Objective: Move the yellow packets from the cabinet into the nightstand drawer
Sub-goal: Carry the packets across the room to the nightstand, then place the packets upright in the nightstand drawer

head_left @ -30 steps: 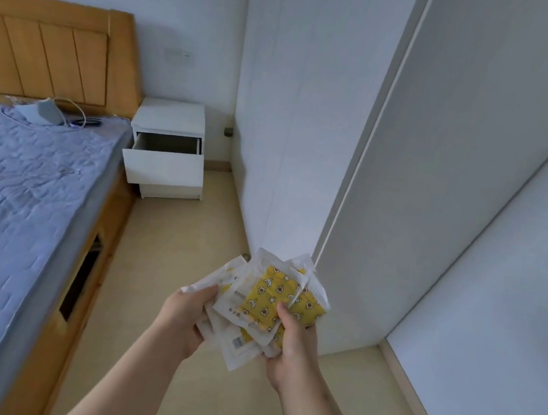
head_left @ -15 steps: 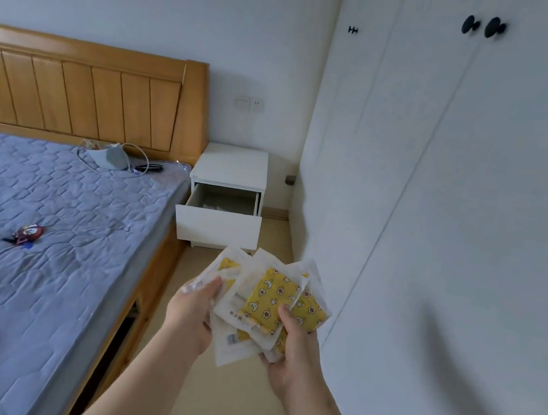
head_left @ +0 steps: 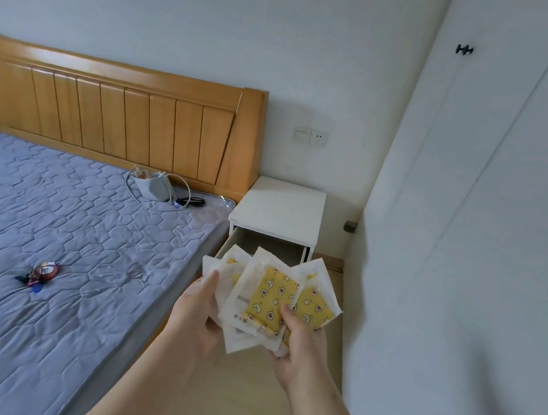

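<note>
Yellow packets, fanned in a loose sheaf, are pinched from both sides by the left hand and right hand, thumbs on top, seemingly so none slip, held before the open drawer of the nightstand, beside the closed cabinet

A single head-worn wide camera looks forward and down; nightstand near ahead; bed left.

Soft, greyish light fills the room, not very bright. A shiny streak sits on the orange wooden headboard at upper left. A faint shadow darkens the tall white cabinet at lower right. Edges bend; the lower left corner is blurry.
</note>
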Demonstrator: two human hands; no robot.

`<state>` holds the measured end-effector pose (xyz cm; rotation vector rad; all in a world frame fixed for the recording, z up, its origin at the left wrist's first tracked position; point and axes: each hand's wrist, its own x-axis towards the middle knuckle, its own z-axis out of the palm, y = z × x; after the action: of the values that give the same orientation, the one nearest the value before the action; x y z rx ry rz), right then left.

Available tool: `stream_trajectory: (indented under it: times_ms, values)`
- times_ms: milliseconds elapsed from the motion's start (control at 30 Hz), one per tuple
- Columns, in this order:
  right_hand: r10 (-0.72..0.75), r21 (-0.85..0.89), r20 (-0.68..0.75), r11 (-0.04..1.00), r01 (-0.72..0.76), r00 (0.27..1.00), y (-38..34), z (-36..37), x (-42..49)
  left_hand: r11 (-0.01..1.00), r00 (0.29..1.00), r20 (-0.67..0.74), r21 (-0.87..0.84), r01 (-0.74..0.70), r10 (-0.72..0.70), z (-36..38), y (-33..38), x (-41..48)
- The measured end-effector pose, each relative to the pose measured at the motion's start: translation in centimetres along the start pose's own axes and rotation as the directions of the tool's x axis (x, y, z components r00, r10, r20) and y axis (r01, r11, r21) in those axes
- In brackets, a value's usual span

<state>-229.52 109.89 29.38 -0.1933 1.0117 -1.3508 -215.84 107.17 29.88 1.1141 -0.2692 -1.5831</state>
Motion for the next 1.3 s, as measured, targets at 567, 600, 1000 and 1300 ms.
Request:
stream_trajectory:
  times_ms: [567,600,1000,1300]
  values:
    - [-0.171,0.096,-0.061,0.980,0.176,0.983,-6.3,14.6,28.1,0.993,0.990,0.129,0.108,0.043,-0.057,11.4,12.9,26.8]
    - [-0.183,0.103,-0.047,0.977,0.187,0.982,-6.8,15.7,29.7,0.989,0.987,0.146,0.146,0.037,-0.058,12.3,13.7,28.5]
    - [-0.055,0.005,-0.070,0.998,0.055,0.996,-12.8,17.3,44.5,0.922,0.984,0.025,0.355,0.157,-0.177,18.9,14.5,43.9]
    - [0.048,-0.188,0.041,0.981,-0.039,0.998,-14.9,15.7,52.7,0.860,0.990,-0.038,0.492,0.136,-0.135,22.7,12.6,49.7]
